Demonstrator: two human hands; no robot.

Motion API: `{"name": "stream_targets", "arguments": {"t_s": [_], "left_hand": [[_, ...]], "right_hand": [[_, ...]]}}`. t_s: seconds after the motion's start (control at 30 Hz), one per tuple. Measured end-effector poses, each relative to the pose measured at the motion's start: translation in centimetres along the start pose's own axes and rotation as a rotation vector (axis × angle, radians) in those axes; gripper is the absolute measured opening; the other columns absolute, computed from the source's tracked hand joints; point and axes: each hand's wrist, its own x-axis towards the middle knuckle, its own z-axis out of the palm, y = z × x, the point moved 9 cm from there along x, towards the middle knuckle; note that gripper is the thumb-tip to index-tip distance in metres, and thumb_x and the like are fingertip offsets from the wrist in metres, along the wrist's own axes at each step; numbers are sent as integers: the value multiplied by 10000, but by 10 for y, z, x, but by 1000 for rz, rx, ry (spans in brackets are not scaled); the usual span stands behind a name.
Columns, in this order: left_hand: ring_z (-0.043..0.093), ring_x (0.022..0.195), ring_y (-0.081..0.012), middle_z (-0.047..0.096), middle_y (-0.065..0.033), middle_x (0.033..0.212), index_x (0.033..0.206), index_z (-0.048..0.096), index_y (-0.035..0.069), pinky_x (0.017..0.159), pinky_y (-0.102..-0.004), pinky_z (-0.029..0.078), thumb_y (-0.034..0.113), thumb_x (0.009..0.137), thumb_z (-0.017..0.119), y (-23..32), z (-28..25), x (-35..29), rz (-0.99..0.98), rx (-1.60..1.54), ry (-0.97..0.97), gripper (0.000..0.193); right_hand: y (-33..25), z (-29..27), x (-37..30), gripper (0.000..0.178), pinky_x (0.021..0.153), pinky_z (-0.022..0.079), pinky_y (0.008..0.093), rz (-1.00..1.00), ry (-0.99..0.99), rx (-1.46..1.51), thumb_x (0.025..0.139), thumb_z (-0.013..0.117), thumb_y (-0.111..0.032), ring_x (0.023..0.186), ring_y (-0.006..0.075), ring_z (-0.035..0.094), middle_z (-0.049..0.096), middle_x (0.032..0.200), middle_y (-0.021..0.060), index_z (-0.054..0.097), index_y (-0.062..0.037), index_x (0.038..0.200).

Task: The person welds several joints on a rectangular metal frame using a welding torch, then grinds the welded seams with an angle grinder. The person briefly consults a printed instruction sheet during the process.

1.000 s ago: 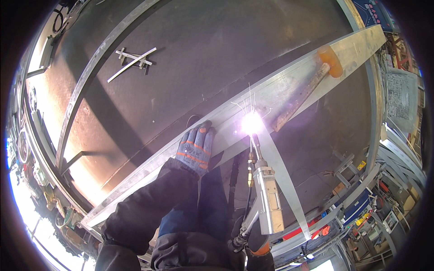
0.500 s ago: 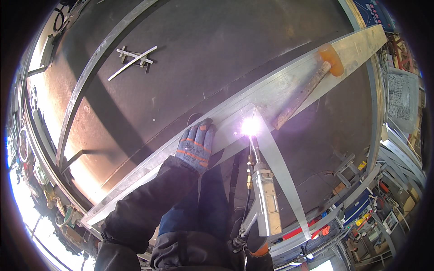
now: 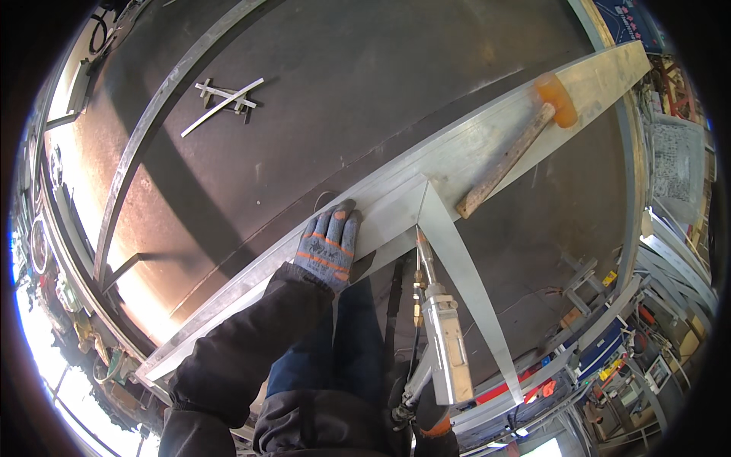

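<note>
A long flat metal bar point(image 3: 472, 148) runs from near left to far right across a large dark steel plate point(image 3: 343, 84). A wooden-handled hammer point(image 3: 506, 160) lies on its far right part. The gloved left hand point(image 3: 329, 245) rests on the bar, left of the welding torch point(image 3: 438, 327), whose tip meets a narrower metal strip point(image 3: 468, 289) branching nearward. Crossed thin metal strips point(image 3: 223, 100) lie far left.

One sign observed: a dark blue panel point(image 3: 630, 21) with red markings, at the top right edge of the view, beyond the far end of the long metal beam. One grey sheet-like board point(image 3: 673, 158) hangs at the right edge; its nature cannot be confirmed. No screens or packages identifiable.
</note>
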Motion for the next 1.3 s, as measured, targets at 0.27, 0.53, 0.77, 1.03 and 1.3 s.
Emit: {"name": "stream_targets", "arguments": {"t_s": [0.27, 0.53, 0.77, 1.03, 1.3], "left_hand": [[550, 1205, -402, 537, -252, 1336, 1270, 570, -68, 1017, -491, 469, 377, 837, 721, 0, 2, -1, 11, 7, 17, 639], [543, 1222, -420, 520, -273, 1366, 1281, 564, -80, 1033, -508, 456, 385, 834, 719, -2, 13, -6, 14, 77, -66, 663], [528, 1243, -439, 498, -275, 1405, 1284, 558, -94, 1048, -510, 448, 369, 840, 703, -4, 12, -5, -2, -44, -44, 658], [515, 1260, -438, 480, -273, 1422, 1291, 548, -86, 1058, -510, 443, 372, 834, 712, -4, 7, -2, 1, -33, -53, 668], [499, 1281, -440, 460, -262, 1444, 1312, 523, -93, 1085, -509, 420, 347, 823, 734, -5, 3, 1, -14, -118, -59, 691]], "right_hand": [[-26, 11, 19, 672, 568, 493, 283, -30, -42, 25, 1009, 500, -575, 693, 197, 629, 641, 882, 136, 552, 60, 1221], [-57, 32, 36, 713, 529, 479, 276, -123, 17, -65, 993, 517, -594, 605, 180, 609, 628, 735, 100, 567, 97, 1163], [-37, 18, 42, 876, 586, 519, 335, 12, 79, -72, 892, 539, -691, 645, 243, 610, 645, 825, 161, 515, 96, 1274], [-47, 24, 44, 778, 525, 480, 263, -102, 39, -50, 953, 559, -641, 598, 177, 619, 644, 733, 106, 565, 106, 1170], [-21, 5, 41, 800, 917, 516, 323, 111, -102, 49, 950, 644, -519, 1140, 202, 540, 504, 1286, 142, 382, 47, 1450]]}}
